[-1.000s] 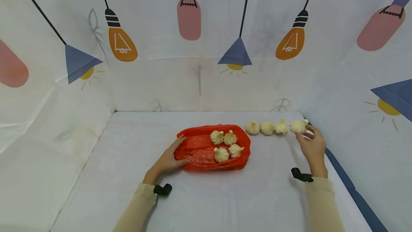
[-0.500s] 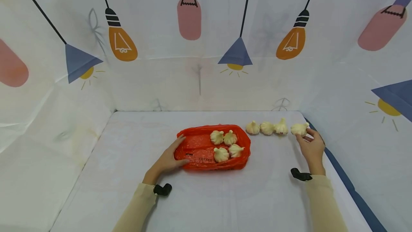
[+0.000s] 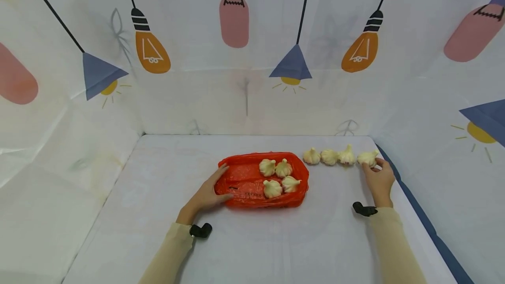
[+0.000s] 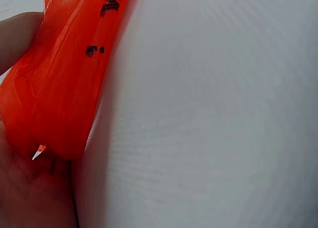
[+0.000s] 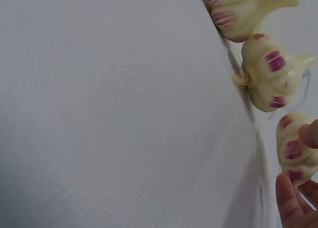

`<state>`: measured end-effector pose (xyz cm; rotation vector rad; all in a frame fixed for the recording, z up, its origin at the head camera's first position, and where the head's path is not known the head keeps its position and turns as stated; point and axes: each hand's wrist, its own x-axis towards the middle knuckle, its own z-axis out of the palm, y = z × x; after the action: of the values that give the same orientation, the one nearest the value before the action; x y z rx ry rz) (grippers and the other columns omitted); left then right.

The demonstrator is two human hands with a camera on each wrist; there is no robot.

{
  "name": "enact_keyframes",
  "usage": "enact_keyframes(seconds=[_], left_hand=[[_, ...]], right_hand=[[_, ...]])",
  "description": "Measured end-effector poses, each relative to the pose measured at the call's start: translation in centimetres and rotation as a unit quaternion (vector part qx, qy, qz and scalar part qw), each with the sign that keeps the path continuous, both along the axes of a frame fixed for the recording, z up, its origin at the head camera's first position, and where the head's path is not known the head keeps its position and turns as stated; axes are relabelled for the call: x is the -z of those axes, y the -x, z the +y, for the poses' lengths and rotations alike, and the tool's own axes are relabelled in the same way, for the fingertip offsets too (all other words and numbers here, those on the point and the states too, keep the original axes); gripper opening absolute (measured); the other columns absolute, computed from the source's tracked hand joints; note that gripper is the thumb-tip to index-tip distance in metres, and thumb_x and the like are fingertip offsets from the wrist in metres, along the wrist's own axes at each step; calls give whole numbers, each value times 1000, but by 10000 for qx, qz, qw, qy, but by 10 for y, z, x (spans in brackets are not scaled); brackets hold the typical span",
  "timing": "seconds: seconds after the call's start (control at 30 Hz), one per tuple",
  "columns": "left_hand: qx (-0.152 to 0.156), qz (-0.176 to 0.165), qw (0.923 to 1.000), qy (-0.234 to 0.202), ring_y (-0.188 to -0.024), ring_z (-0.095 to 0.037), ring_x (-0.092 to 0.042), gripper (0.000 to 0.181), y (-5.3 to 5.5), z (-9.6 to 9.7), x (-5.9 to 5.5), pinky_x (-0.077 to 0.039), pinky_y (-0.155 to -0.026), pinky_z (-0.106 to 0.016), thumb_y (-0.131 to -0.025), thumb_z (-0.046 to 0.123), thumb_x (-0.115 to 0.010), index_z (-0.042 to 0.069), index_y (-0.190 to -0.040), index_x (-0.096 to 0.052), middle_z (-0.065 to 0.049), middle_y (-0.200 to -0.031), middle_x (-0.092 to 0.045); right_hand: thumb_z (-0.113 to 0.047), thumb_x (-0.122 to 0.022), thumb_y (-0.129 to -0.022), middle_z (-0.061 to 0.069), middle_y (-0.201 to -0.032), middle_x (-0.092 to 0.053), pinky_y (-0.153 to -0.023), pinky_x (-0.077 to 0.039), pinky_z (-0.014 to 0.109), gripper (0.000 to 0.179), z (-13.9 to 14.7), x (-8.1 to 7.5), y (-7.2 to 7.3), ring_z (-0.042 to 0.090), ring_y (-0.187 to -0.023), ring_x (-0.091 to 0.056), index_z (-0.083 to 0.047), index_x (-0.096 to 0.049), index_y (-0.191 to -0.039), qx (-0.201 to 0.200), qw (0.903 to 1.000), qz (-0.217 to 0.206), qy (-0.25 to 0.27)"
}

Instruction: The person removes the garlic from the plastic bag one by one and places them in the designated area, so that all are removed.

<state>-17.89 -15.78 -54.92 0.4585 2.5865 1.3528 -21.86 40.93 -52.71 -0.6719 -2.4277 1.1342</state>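
While a white backdrop (image 3: 189, 100) with printed lamps (image 3: 291, 64) fills the upper frame, a white tabletop (image 3: 276, 244) spreads beneath it. Near the centre sits a red tray (image 3: 241, 172), four garlic bulbs (image 3: 272, 189) in its right half. At its left end, the left hand (image 3: 207, 194), thumb and fingers spread wide, grips the rim. Toward the right edge, the right hand (image 3: 380, 184) pinches one bulb (image 3: 367, 158), just apart from three bulbs (image 3: 329, 157) in a row to its left.

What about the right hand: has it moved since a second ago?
Yes: the right hand has moved slightly left, judged against the row of three garlic bulbs.
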Motion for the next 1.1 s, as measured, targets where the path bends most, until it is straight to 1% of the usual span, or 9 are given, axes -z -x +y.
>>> enact_keyframes(seconds=[0.07, 0.13, 0.2, 0.27, 0.47, 0.6, 0.83, 1.03, 1.1], left_hand=[[-8, -23, 10000, 6, -159, -30, -19, 98, 1, 1, 0, -20, -126, -62, -85, 45, -82, 26, -164, -27, 7, -172, -21], [-6, -29, 10000, 10, -159, -30, -19, 98, 0, 1, 0, -20, -126, -62, -85, 44, -82, 25, -164, -27, 6, -172, -22], [-16, -44, 10000, 20, -159, -29, -19, 98, 0, 1, 0, -20, -126, -61, -85, 43, -82, 25, -164, -27, 7, -172, -21], [-26, -48, 10000, 12, -159, -29, -19, 98, 0, 2, 0, -19, -126, -61, -85, 42, -82, 25, -164, -27, 6, -172, -21], [-10, -75, 10000, -35, -159, -29, -20, 97, -1, 3, -3, -19, -126, -61, -85, 42, -82, 25, -164, -28, 6, -172, -22], [-5, -38, 10000, -16, -159, -31, -20, 97, -1, 2, -4, -20, -126, -61, -85, 43, -81, 24, -164, -28, 4, -172, -23], [15, -6, 10000, -58, -159, -32, -20, 97, -1, 2, -5, -19, -126, -62, -86, 43, -81, 23, -164, -28, 3, -172, -23], [10, -77, 9999, -70, -159, -31, -18, 97, -2, 1, -5, -19, -126, -62, -85, 42, -82, 24, -164, -27, 5, -172, -21], [8, -60, 10000, -78, -159, -31, -19, 97, -1, 0, -5, -19, -126, -62, -85, 42, -82, 24, -164, -28, 4, -172, -21]], right_hand=[[-29, -68, -97, 23, -145, -57, -66, -35, 5, 58, 1, 3, 2, 20, -101, -62, 2, -52, -144, 12, 10000, -53, -36], [-29, -67, -98, 24, -146, -56, -67, -34, 6, 59, 1, 5, 2, 29, -108, -63, 2, -51, -145, -16, 9999, -96, -50], [-29, -66, -98, 25, -146, -56, -68, -35, 8, 59, 1, 7, 2, 34, -112, -63, 3, -50, -145, -30, 9998, -165, -62], [-29, -64, -99, 26, -146, -55, -70, -35, 10, 60, 0, 9, 3, 35, -115, -62, 3, -49, -146, -32, 9997, -251, -47], [-26, -63, -99, 27, -140, -58, -72, -37, 16, 57, -3, 11, 4, 32, -112, -61, 3, -49, -146, 22, 9996, -286, 6], [-25, -64, -98, 28, -136, -60, -70, -36, 15, 57, -4, 13, 5, 32, -109, -61, 4, -50, -145, 30, 9997, -235, -32], [-19, -65, -95, 28, -133, -60, -72, -37, 15, 56, -5, 13, 4, 30, -109, -60, 5, -50, -144, -42, 9999, -142, 10], [-20, -63, -95, 28, -137, -58, -73, -37, 15, 59, -5, 12, 2, 35, -114, -61, 4, -48, -147, -105, 9997, -235, 39], [-22, -63, -96, 29, -142, -55, -77, -41, 18, 61, -5, 12, 1, 37, -119, -61, 4, -45, -149, -114, 9994, -319, 56]])
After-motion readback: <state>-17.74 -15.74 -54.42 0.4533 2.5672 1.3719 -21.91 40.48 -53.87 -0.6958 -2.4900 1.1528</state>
